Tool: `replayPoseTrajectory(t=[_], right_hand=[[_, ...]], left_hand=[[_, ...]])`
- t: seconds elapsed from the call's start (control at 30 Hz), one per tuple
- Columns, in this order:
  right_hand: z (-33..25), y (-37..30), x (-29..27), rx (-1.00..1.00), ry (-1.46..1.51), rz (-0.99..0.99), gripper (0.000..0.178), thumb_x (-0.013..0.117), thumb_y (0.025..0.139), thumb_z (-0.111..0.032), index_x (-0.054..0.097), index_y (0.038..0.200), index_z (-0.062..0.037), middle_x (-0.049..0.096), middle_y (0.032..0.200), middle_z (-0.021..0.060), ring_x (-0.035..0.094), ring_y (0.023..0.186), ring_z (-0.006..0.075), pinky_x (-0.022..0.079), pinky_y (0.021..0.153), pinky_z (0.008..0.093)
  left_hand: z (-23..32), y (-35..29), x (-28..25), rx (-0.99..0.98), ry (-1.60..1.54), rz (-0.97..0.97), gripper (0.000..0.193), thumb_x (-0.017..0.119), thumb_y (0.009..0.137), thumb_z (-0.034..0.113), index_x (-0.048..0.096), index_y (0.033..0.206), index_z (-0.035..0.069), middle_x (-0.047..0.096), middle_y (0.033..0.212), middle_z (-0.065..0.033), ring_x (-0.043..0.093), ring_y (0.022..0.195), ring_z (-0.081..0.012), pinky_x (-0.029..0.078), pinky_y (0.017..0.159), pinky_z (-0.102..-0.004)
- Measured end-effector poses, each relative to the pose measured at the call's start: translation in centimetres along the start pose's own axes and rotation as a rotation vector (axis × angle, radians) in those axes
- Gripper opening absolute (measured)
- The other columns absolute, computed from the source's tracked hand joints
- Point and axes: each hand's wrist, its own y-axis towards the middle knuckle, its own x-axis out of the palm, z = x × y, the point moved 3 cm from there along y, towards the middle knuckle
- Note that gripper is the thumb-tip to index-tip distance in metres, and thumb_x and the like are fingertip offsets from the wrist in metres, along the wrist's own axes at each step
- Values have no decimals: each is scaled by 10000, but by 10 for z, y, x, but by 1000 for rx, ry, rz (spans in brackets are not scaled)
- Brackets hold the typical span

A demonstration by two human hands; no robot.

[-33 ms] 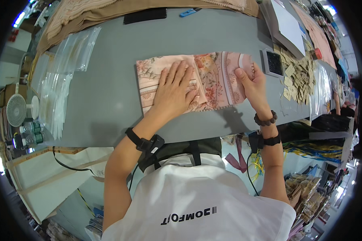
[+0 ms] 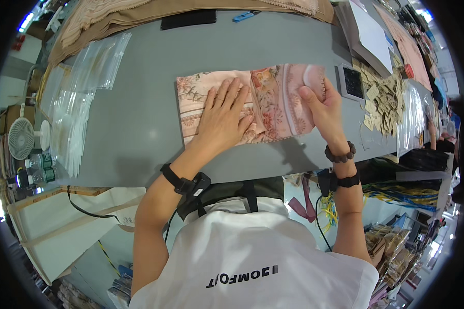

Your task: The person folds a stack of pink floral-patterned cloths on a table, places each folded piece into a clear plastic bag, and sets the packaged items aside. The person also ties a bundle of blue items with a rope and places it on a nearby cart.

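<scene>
**Fold may slip at the right edge**

We see the pink floral cloth [image 2: 265, 105] lying folded on the grey table [image 2: 139, 129]. Our left hand [image 2: 224, 116] lies open and flat on it; our right hand [image 2: 322, 105] pinches its right edge. If the flat palm slides, we judge the layers could shift, and the nearby paper tags [image 2: 384, 98] could get swept along.
</scene>
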Motion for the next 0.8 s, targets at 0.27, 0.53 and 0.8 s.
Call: replayPoseTrajectory(t=[0.27, 0.53, 0.8], right_hand=[[-34, -8, 126, -73, -1, -756, 366, 667, 980, -201, 603, 1298, -31, 684, 1055, 120, 648, 918, 200, 525, 848, 328], [7, 9, 180, -783, -703, -640, 501, 636, 958, -278, 557, 1409, -75, 511, 1460, 187, 451, 1388, 368, 300, 1182, 523], [20, -15, 163, -669, -934, -670, 652, 580, 978, -467, 490, 1470, -47, 416, 1551, 232, 352, 1471, 381, 184, 1228, 568]], left_hand=[[-62, -60, -45, -675, -837, 178, 455, 526, 1062, 272, 564, 1387, -45, 715, 1132, -136, 676, 973, -153, 541, 858, -307], [-112, -76, -32, -662, -901, 200, 360, 636, 955, 81, 611, 1302, -15, 709, 933, -67, 623, 772, -80, 510, 717, -252], [-272, -6, -99, -360, 201, 509, 382, 516, 940, 30, 631, 1304, 58, 628, 1271, -147, 584, 1165, -359, 470, 1028, -464]])
